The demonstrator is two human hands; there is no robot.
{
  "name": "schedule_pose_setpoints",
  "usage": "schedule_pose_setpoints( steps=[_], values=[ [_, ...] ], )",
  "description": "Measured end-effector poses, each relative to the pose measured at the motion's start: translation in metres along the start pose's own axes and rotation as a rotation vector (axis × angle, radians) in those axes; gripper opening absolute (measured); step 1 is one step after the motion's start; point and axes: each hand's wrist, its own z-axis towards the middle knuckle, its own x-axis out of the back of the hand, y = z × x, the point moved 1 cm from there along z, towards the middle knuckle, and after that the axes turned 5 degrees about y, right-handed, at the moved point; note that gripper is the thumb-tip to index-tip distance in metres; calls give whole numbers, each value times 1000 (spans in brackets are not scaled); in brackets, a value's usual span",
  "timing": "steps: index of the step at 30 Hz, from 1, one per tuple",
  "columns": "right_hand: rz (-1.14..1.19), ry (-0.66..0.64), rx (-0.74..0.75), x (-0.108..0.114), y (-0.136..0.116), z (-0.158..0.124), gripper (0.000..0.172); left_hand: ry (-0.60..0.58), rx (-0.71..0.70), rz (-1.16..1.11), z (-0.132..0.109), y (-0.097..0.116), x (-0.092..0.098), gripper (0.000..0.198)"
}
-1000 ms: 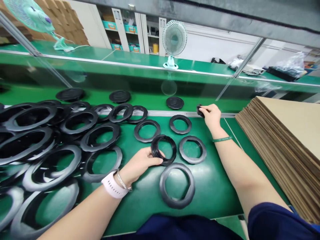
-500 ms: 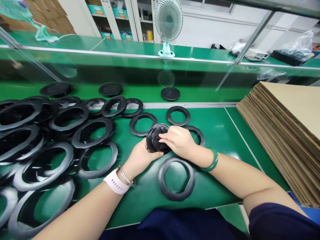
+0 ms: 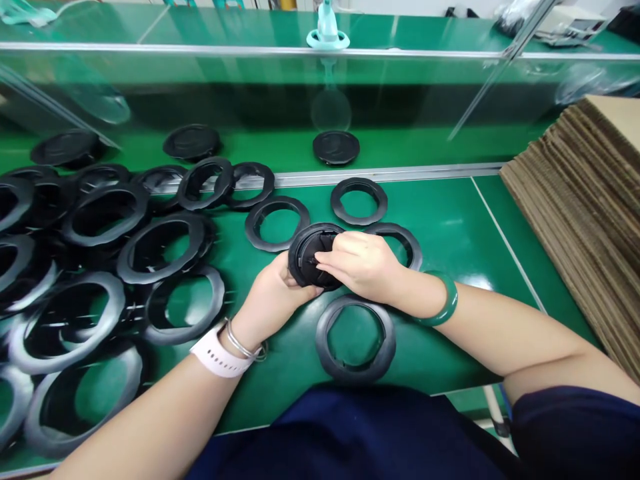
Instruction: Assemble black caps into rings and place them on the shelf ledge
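Note:
My left hand (image 3: pixel 273 290) is closed around the edge of a black round plastic part (image 3: pixel 306 261), which looks like an air vent with an outer rim and a ribbed inside. It is held tilted above the bench. From the right, my right hand (image 3: pixel 357 263) pinches a small dark piece at the middle of that part; the fingertips partly hide it. Below the hands a black ring (image 3: pixel 325 340) lies flat on the green bench. Another black ring (image 3: pixel 413 250) is partly covered by my right hand. Two more, a near ring (image 3: pixel 253 227) and a far ring (image 3: pixel 383 203), lie beyond.
Many black rings (image 3: pixel 116 320) are heaped across the left of the bench. Along the back rest several black round discs (image 3: pixel 336 147) by a metal rail (image 3: pixel 400 175). A stack of cardboard sheets (image 3: pixel 565 193) stands at right. A mint fan base (image 3: pixel 327 40) is on the shelf.
The view has tipped downward, so the shelf and fan sit higher in the picture. Both hands keep their hold on the round part, which is turned slightly.

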Motion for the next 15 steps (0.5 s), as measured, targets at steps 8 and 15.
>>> schedule_pose_setpoints(
  steps=[8,15],
  values=[
    [-126,-10,69,2,-6,3,22,-9,-11,-24,1,4,-2,66],
    [-36,-35,-10,-4,1,0,21,-16,20,-12,1,1,0,70]
  ],
)
